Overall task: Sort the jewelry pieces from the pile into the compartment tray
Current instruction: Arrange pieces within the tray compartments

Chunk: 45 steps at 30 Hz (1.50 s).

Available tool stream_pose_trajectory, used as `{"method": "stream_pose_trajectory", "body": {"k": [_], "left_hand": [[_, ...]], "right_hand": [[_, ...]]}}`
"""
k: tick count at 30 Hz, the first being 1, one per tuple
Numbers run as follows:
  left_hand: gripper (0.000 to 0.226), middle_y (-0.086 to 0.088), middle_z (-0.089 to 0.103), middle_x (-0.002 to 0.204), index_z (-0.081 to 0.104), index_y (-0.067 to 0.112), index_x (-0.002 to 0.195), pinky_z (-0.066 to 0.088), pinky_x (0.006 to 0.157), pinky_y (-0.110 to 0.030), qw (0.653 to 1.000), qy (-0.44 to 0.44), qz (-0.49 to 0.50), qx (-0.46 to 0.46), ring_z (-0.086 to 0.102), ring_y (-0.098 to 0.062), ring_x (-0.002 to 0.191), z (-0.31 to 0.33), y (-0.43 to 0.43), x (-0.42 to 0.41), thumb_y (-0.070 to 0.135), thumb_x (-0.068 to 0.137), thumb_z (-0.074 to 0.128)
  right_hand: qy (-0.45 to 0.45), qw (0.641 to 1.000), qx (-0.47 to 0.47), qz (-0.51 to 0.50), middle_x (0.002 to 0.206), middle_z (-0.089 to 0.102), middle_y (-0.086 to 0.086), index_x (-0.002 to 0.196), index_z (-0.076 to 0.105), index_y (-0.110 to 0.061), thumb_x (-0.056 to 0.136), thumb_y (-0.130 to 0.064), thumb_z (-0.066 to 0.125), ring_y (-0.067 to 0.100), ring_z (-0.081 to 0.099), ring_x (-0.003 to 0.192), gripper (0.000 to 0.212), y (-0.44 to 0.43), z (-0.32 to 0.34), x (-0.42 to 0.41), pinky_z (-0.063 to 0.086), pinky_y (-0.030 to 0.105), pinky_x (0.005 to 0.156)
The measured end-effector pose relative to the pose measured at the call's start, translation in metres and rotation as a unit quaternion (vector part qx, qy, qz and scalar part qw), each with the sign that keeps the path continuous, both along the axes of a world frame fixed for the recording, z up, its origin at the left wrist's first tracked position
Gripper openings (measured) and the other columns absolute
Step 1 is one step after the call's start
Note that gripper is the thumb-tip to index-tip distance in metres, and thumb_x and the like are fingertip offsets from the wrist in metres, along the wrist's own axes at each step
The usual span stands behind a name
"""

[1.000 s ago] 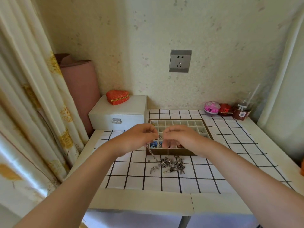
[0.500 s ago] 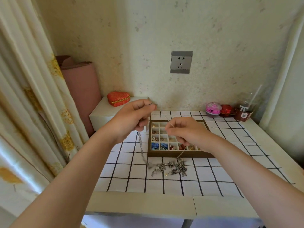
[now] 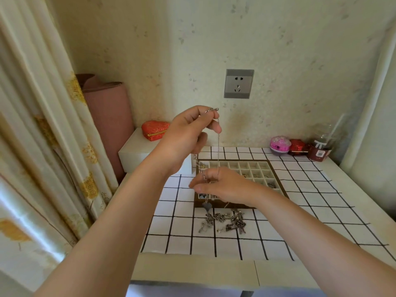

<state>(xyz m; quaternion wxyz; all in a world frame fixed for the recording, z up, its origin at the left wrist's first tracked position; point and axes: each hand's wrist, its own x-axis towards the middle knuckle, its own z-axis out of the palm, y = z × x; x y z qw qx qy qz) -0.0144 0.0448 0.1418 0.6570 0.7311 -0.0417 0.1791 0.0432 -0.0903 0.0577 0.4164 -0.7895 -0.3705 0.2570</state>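
Observation:
My left hand is raised high above the table and pinches the clasp end of a thin silver chain necklace. The chain hangs straight down to my right hand, whose fingers pinch it lower down, over the near left part of the tray. A dark heart pendant dangles below that hand. The brown compartment tray with cream cells holds small pieces in several cells. A tangled pile of silver jewelry lies on the grid cloth just in front of the tray.
A white box with a red heart-shaped pouch stands at the back left. A pink round case, a red box and a plastic cup line the back right. Curtains hang at the left.
My left hand has risen well above the tray, drawing the chain up out of the pile. My right hand slid left and took the chain lower down.

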Motion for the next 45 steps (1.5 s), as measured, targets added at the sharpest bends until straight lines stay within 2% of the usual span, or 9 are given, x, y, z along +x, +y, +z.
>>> {"method": "stream_pose_trajectory", "body": {"k": [4,10,14,18,21,26,33,38,45], "left_hand": [[0.016,-0.004,0.058,0.058,0.064,0.014,0.092,0.025,0.039,-0.020,0.995,0.011,0.058,0.076,0.027,-0.013,0.041,-0.006,0.022,-0.010,0.017,0.101,0.051],[0.017,0.005,0.042,0.044,0.066,0.009,0.087,0.029,0.039,-0.017,0.985,0.038,0.133,0.104,0.033,-0.007,0.039,-0.019,0.048,-0.025,0.014,0.098,0.055],[0.024,-0.004,0.049,0.053,0.059,0.011,0.076,0.025,0.042,-0.020,0.992,0.058,0.109,0.042,0.036,-0.015,0.037,-0.017,0.055,-0.036,0.010,0.098,0.049],[0.023,-0.003,0.057,0.077,0.053,0.014,0.079,0.030,0.046,-0.026,0.993,0.031,0.058,-0.097,0.049,-0.018,0.050,-0.010,0.047,-0.034,0.011,0.099,0.043],[0.020,-0.007,0.068,0.101,0.053,0.015,0.084,0.036,0.052,-0.025,0.983,0.003,0.027,-0.180,0.058,-0.017,0.064,-0.004,0.038,-0.029,0.011,0.101,0.042],[0.021,-0.009,0.073,0.106,0.051,0.017,0.087,0.039,0.060,-0.024,0.969,-0.008,-0.019,-0.248,0.061,-0.015,0.071,-0.004,0.035,-0.026,0.016,0.104,0.039],[0.025,0.002,0.047,0.061,0.045,0.016,0.077,0.034,0.050,-0.024,0.949,-0.075,0.116,-0.285,0.041,-0.014,0.052,-0.006,0.063,-0.031,0.009,0.100,0.037],[0.021,-0.001,0.053,0.063,0.048,0.015,0.079,0.049,0.056,-0.029,0.946,-0.059,0.239,-0.211,0.052,-0.018,0.053,-0.019,0.085,-0.038,0.011,0.097,0.038],[0.020,-0.006,0.072,0.088,0.063,-0.002,0.097,0.055,0.060,-0.029,0.953,0.129,0.273,0.011,0.064,-0.019,0.069,-0.053,0.080,-0.026,0.010,0.095,0.047]], "right_hand": [[-0.073,0.995,-0.061,-0.026,0.078,0.073,-0.007,0.078,0.072,-0.028,0.094,-0.045,0.064,0.008,0.068,0.076,0.025,-0.011,0.008,0.010,0.051,0.030,0.080],[-0.088,0.994,-0.052,-0.048,0.113,0.070,-0.017,0.100,0.075,-0.028,0.094,-0.032,0.067,-0.001,0.060,0.108,0.011,-0.019,0.017,0.017,0.040,0.026,0.095],[-0.099,0.990,-0.017,-0.098,0.113,0.072,-0.008,0.087,0.073,-0.024,0.103,-0.028,0.050,-0.007,0.059,0.102,0.029,-0.017,0.015,0.019,0.040,0.031,0.104],[-0.012,0.997,0.036,-0.064,0.122,0.069,-0.012,0.120,0.066,-0.032,0.108,-0.030,0.038,0.000,0.050,0.049,0.031,-0.002,0.012,0.006,0.045,0.024,0.062],[0.068,0.997,0.042,0.003,0.130,0.064,-0.020,0.139,0.052,-0.043,0.107,-0.033,0.040,0.011,0.046,0.048,0.035,0.012,0.000,-0.008,0.033,0.020,0.042],[0.143,0.985,0.023,0.089,0.120,0.072,-0.007,0.126,0.062,-0.035,0.103,-0.026,0.045,0.014,0.041,0.050,0.029,0.036,-0.006,-0.026,0.027,0.023,0.044],[-0.050,0.997,-0.048,-0.021,0.091,0.077,0.004,0.082,0.074,-0.019,0.097,-0.032,0.062,0.012,0.066,0.082,0.023,0.029,0.002,-0.007,0.051,0.033,0.084],[-0.109,0.991,-0.046,-0.065,0.097,0.075,0.000,0.090,0.076,-0.019,0.097,-0.039,0.061,0.018,0.070,0.090,0.025,0.009,0.014,0.009,0.053,0.037,0.089],[-0.161,0.981,0.040,-0.101,0.063,0.067,0.007,0.085,0.070,-0.018,0.100,-0.030,0.059,0.008,0.052,0.045,0.022,0.004,0.048,0.016,0.044,0.022,0.049]]}}
